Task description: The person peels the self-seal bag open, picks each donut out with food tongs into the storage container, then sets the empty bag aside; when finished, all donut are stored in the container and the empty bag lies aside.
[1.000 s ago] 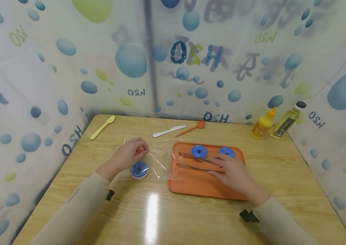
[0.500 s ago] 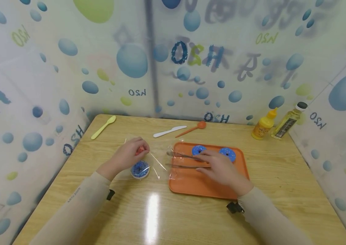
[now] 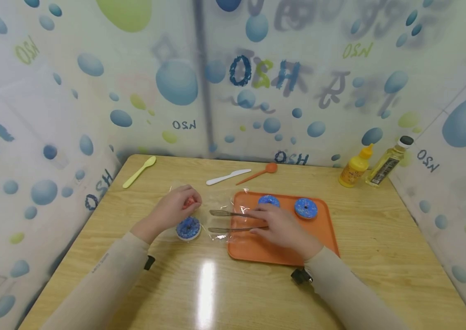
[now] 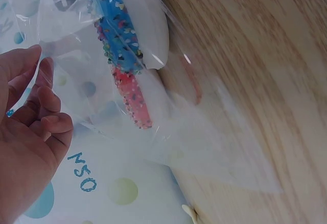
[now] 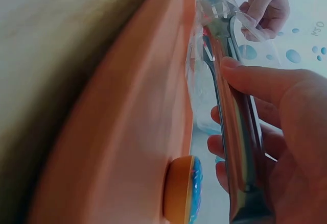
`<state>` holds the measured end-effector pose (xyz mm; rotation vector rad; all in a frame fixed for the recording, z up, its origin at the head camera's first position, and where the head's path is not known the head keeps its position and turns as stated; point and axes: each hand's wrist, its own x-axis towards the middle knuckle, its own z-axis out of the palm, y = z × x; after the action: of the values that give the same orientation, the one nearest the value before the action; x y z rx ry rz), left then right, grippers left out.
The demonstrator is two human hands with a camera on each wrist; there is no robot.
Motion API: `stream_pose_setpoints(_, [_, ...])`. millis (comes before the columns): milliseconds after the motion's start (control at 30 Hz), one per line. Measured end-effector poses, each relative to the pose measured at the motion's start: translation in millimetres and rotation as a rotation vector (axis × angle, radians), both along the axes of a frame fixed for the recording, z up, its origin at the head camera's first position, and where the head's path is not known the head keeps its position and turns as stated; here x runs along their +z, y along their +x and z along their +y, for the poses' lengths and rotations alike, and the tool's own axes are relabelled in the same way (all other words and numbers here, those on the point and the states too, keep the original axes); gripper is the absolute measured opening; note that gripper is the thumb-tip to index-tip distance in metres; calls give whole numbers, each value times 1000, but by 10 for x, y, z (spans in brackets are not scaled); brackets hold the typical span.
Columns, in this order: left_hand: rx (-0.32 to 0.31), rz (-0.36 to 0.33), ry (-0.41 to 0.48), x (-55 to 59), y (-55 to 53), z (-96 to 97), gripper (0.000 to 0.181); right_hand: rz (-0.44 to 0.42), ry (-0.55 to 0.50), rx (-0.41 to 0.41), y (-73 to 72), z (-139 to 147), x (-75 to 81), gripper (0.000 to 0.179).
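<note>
1. White sheeting [image 3: 327, 133], printed with blue and green bubbles, enclosed the site on my head feed.
2. Wood-grain table [image 3: 265, 293] below it, glossy, with a light streak near the front.
3. Orange tray [image 3: 253, 252] right of centre on the table.
4. Clear bag [image 3: 216, 199] lay just left of the tray, reaching over its left edge.
5. Left hand [image 3: 175, 207]: fingers curled, pinching the bag's film.
6. Right hand [image 3: 284, 229] over the tray: thumb on one side, fingers curled around the metal tongs [image 5: 237, 127]. Tong tips stood apart at the bag; I couldn't tell whether in or above its mouth.
7. Oil bottle [image 3: 387, 165] and yellow squeeze bottle [image 3: 355, 170] upright together, back right corner.
8. Lime spoon [image 3: 139, 173] back left; white knife [image 3: 228, 177] and orange spoon [image 3: 259, 173] just beyond the tray and bag.
9. Sprinkled doughnuts, smallest. Two blue ones rested on the tray: one at the back right [image 3: 305, 208], one partly hidden by the right hand [image 3: 268, 201]. Through the bag's film I logged a third blue one [image 3: 188, 228] and a red one [image 4: 134, 99], side by side.
</note>
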<state>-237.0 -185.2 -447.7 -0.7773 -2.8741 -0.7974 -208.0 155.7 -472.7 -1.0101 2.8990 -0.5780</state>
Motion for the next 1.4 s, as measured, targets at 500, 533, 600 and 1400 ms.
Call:
stream_pose_setpoints(500, [-18, 18, -7, -26, -9, 22, 5, -43, 0, 104, -145, -154, -20, 52])
stream_pose_setpoints(533, [-18, 17, -4, -26, -9, 20, 5, -46, 1, 106, -151, -164, -26, 52])
stream_pose_setpoints(600, [-20, 17, 0, -32, -9, 16, 5, -48, -4, 112, -163, -187, -34, 51])
stream_pose_setpoints(1400, [-27, 23, 8, -38, 6, 3, 5, 6, -20, 137, -175, -343, -47, 45])
